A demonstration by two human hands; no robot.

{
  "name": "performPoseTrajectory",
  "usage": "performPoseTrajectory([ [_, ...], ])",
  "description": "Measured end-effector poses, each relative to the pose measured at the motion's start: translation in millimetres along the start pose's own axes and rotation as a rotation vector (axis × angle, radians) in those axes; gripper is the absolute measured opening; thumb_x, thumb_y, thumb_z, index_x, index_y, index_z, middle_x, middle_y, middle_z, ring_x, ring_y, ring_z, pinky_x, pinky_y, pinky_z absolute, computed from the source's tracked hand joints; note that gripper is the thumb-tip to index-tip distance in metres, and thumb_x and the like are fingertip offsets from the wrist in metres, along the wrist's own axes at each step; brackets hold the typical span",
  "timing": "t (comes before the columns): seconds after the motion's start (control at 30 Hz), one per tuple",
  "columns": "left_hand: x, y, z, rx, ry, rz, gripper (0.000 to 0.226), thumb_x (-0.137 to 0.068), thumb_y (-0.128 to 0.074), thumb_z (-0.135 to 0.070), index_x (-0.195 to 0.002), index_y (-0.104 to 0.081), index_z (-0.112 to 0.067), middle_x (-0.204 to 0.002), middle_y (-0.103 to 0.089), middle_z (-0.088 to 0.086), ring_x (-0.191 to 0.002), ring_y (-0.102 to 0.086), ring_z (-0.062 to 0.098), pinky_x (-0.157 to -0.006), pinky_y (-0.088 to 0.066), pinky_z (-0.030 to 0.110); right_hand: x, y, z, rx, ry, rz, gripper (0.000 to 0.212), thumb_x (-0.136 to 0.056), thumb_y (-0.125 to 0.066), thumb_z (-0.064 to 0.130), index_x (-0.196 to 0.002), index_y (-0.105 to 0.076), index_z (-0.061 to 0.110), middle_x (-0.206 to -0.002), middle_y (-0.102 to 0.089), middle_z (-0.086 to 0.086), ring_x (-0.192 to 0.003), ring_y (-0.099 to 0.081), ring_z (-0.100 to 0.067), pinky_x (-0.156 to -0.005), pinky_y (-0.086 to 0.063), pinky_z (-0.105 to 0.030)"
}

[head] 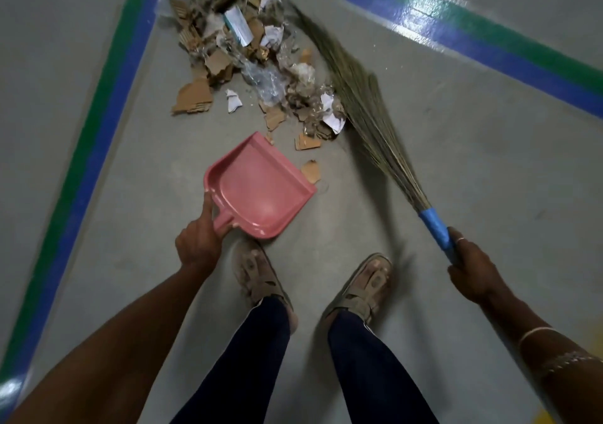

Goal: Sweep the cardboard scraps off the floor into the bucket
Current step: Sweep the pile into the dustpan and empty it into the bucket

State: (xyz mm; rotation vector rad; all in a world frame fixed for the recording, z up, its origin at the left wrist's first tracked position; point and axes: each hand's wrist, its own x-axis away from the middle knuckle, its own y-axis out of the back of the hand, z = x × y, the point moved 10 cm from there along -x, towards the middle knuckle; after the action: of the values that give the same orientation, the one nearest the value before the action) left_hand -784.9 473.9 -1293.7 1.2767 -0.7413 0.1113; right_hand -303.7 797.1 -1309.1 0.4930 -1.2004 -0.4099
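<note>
Head view, looking down at the grey floor (456, 149). My left hand (199, 237), at 7 o'clock from the frame's centre, grips the short handle of a pink plastic dustpan (261, 189), with fingers curled round the handle and the thumb lying along the pan's rear wall. The pan's open lip faces 1 o'clock; I cannot tell whether it rests on the floor. My right hand (470, 270), at 4 o'clock, is closed round the blue-wrapped handle (435, 228) of a grass broom (368, 113), whose bristles run up toward 11 o'clock and lie against the right edge of the heap. The cardboard scraps (228, 42) lie heaped on the floor at 12 o'clock, mixed with torn paper and clear plastic film. One large torn piece (194, 97) marks the heap's 7 o'clock edge, and a small loose scrap (311, 171) lies just beside the pan's lip. A blue-and-green floor stripe (107, 120) borders the heap on the left and a second crosses the upper right corner. My sandalled feet (257, 277) stand at 6 o'clock, just behind the pan.
</note>
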Motion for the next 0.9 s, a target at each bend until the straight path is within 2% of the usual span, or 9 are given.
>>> performPoseTrajectory([
  [0.1,-14.2,-5.1,-16.0,0.026,-0.020,-0.008,0.094,-0.085,-0.050,-0.074,-0.159,-0.008,-0.033,-0.093,-0.066,0.022,-0.081,-0.066,0.037,-0.063,-0.041,0.036,10.0,-29.7,7.4,-0.064,0.030,0.002,0.084,-0.077,-0.064,-0.012,-0.153,-0.035,0.006,-0.146,-0.048,-0.022,-0.132,-0.049,-0.040,-0.109,-0.038,-0.042],
  [0.23,-24.3,-7.8,-36.0,0.119,-0.020,-0.029,0.096,-0.084,-0.053,-0.074,-0.159,-0.010,-0.032,-0.105,-0.067,0.024,-0.093,-0.066,0.041,-0.072,-0.045,0.040,34.3,-60.6,12.9,-0.052,0.088,0.074,0.082,-0.078,-0.062,-0.014,-0.152,-0.038,0.010,-0.143,-0.051,-0.019,-0.130,-0.051,-0.038,-0.107,-0.037,-0.038],
  [0.33,-25.1,-6.6,-46.1,0.174,0.007,-0.024,0.095,-0.083,-0.056,-0.072,-0.158,-0.011,-0.034,-0.111,-0.065,0.023,-0.099,-0.064,0.041,-0.079,-0.047,0.042,59.8,-67.0,19.4,-0.026,0.155,0.112,0.086,-0.081,-0.062,-0.011,-0.151,-0.031,0.030,-0.124,-0.058,-0.010,-0.109,-0.059,-0.030,-0.096,-0.047,-0.041],
  [0.4,-25.6,-3.5,-47.6,0.194,0.025,-0.027,0.095,-0.083,-0.058,-0.071,-0.158,-0.012,-0.034,-0.110,-0.065,0.023,-0.097,-0.064,0.040,-0.076,-0.045,0.040,79.2,-59.8,23.2,-0.017,0.206,0.089,0.086,-0.085,-0.061,-0.010,-0.148,-0.026,0.038,-0.114,-0.056,-0.003,-0.095,-0.059,-0.018,-0.085,-0.051,-0.039],
  [0.5,-28.8,1.8,-45.2,0.186,0.023,-0.045,0.093,-0.084,-0.059,-0.070,-0.158,-0.015,-0.034,-0.106,-0.065,0.022,-0.093,-0.064,0.039,-0.071,-0.041,0.038,100.4,-37.3,23.7,0.012,0.249,-0.001,0.089,-0.084,-0.063,-0.013,-0.150,-0.028,0.036,-0.106,-0.050,0.004,-0.082,-0.056,-0.012,-0.069,-0.047,-0.024],
  [0.53,-29.2,4.6,-42.9,0.193,0.030,-0.047,0.093,-0.084,-0.059,-0.070,-0.158,-0.015,-0.035,-0.105,-0.065,0.022,-0.093,-0.064,0.039,-0.072,-0.042,0.039,103.3,-27.3,24.2,0.030,0.259,-0.035,0.091,-0.082,-0.065,-0.015,-0.151,-0.031,0.033,-0.103,-0.049,0.004,-0.077,-0.056,-0.013,-0.065,-0.045,-0.023],
  [0.7,-29.9,4.1,-32.6,0.222,0.057,-0.035,0.093,-0.083,-0.061,-0.070,-0.156,-0.015,-0.036,-0.105,-0.066,0.019,-0.093,-0.065,0.038,-0.075,-0.046,0.039,86.3,18.0,28.7,0.098,0.258,-0.174,0.098,-0.077,-0.066,-0.018,-0.153,-0.029,0.032,-0.098,-0.043,0.003,-0.069,-0.051,-0.020,-0.055,-0.048,-0.041],
  [0.9,-23.9,4.5,-16.0,0.206,0.090,-0.049,0.093,-0.084,-0.057,-0.071,-0.158,-0.015,-0.033,-0.107,-0.065,0.018,-0.094,-0.065,0.035,-0.077,-0.047,0.038,21.5,66.8,85.3,0.123,0.298,-0.256,0.084,-0.083,-0.065,-0.012,-0.154,-0.032,0.020,-0.101,-0.046,-0.006,-0.074,-0.051,-0.028,-0.064,-0.046,-0.041],
])
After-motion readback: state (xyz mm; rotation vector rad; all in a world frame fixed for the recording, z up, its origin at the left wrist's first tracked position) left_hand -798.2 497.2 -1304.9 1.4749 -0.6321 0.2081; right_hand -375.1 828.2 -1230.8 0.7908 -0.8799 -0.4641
